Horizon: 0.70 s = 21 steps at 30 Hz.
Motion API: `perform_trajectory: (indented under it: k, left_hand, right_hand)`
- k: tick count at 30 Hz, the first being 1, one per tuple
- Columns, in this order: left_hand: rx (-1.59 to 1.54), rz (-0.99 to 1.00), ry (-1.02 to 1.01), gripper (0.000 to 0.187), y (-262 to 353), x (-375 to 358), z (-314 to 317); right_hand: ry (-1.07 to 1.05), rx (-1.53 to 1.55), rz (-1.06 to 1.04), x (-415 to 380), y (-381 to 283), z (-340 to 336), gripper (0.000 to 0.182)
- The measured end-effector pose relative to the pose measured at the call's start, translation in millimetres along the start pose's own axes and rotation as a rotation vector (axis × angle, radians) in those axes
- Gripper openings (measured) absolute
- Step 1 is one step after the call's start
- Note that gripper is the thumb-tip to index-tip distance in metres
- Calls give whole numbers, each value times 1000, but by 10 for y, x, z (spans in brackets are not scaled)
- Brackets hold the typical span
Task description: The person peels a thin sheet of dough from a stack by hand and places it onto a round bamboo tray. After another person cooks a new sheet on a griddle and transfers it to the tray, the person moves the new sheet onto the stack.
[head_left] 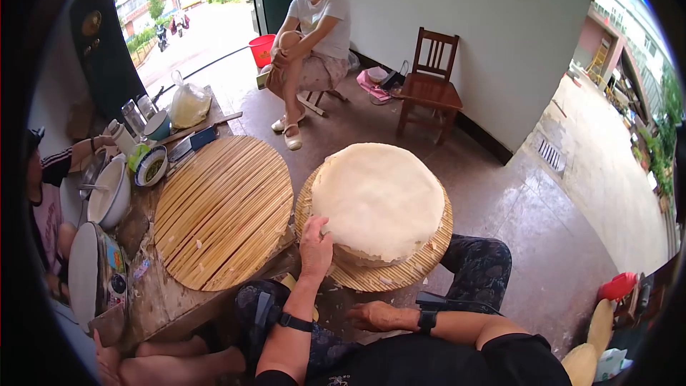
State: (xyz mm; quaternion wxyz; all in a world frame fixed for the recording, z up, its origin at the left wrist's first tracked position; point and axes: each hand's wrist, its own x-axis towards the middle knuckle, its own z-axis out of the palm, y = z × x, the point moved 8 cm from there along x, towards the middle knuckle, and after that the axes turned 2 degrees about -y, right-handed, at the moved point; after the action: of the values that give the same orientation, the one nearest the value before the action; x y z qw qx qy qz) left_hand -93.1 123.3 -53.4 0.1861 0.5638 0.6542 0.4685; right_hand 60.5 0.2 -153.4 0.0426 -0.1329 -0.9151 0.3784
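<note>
A tall stack of thin, pale round sheets (379, 196) rests on a round slatted mat (432, 261) in front of me. At the stack's left edge is my left hand (316, 246), its fingers bent together on the rim of the sheets. Low in the view, my right hand (375, 316) lies palm down near my lap, below the mat, with its fingers loosely apart and nothing seen in it. To the left of the stack, a second round slatted mat (225, 211) bears only small pale scraps.
A wooden table (168, 300) holds a white bowl (111, 193), a small bowl of greens (151, 166), a cleaver (187, 144) and a plastic bag (190, 104). A co-worker (53, 200) is at the left. Another person (314, 36) sits behind, near a wooden chair (431, 86).
</note>
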Motion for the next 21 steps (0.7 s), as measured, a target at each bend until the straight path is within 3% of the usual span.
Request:
perform_trajectory:
  k: [8,10,13,21]
  left_hand:
    - [-3,-8,-6,31,5,47,-3]
    - [27,8,-11,31,11,38,-4]
    - [-53,-32,-42,31,27,20,-35]
    - [-42,11,-13,33,-18,-4,-128]
  right_hand:
    - [-51,-114,158,-92,313,120,32]
    - [-194,-180,266,-168,502,350,28]
    - [-306,-225,242,-257,696,626,28]
    - [-275,-231,310,-204,563,538,28]
